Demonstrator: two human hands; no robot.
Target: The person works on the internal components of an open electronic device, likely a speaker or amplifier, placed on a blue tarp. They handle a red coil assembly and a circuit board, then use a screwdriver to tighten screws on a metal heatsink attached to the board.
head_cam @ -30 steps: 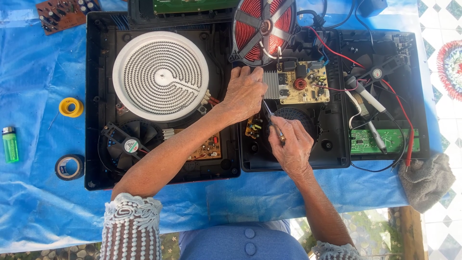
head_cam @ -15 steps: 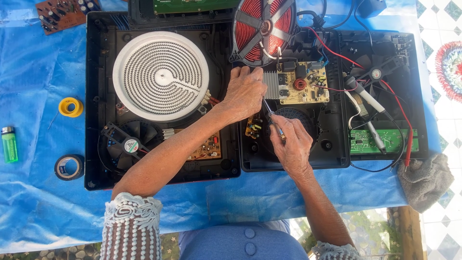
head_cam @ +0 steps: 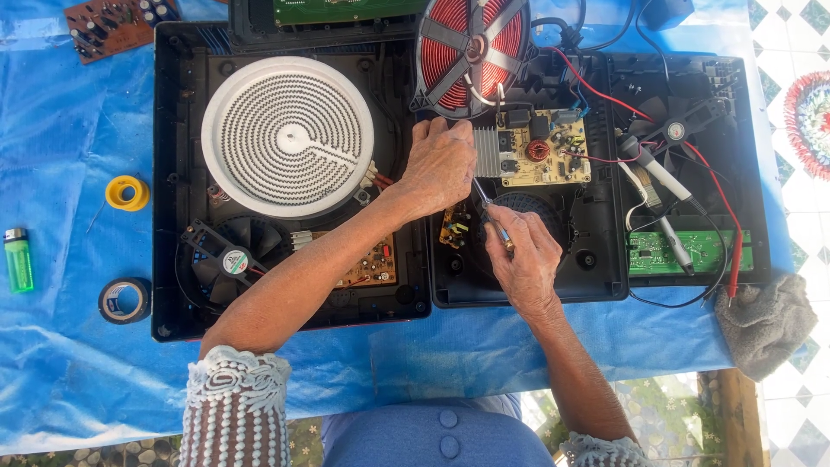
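Working Inside Two Opened Cooktop Housings

Holding a screwdriver (head_cam: pixel 494 218) in our right hand (head_cam: pixel 524 261), we keep the fingers clamped together around its handle, and the thin shaft slants up and to the left toward the edge of the yellow circuit board (head_cam: pixel 545 149). The tip stands just below our left hand (head_cam: pixel 441 164); we cannot tell exactly what it touches. Our left hand lies palm down on the inner wall between the two black housings, fingers curled together at the finned metal heat sink (head_cam: pixel 487 151) beside that board. We cannot tell whether this grip closes on anything.

The right housing (head_cam: pixel 605 277) holds the yellow board, a round grille under our right hand, and a small yellow board (head_cam: pixel 455 228) just left of the screwdriver. A red copper coil (head_cam: pixel 471 47) is tilted up over the top edge of this housing. Further right, red and black wires run past two probes (head_cam: pixel 666 207), a fan (head_cam: pixel 676 130) and a green circuit board (head_cam: pixel 683 252).

The left housing (head_cam: pixel 169 173) carries a white spiral heating element (head_cam: pixel 288 137), with a black fan (head_cam: pixel 233 255) below it.

On the blue sheet (head_cam: pixel 69 363) covering the tabletop lie a yellow tape roll (head_cam: pixel 127 193), a black tape roll (head_cam: pixel 124 300) and a green lighter (head_cam: pixel 17 259), all well apart from our hands. A grey cloth (head_cam: pixel 765 320) sits at the right edge.
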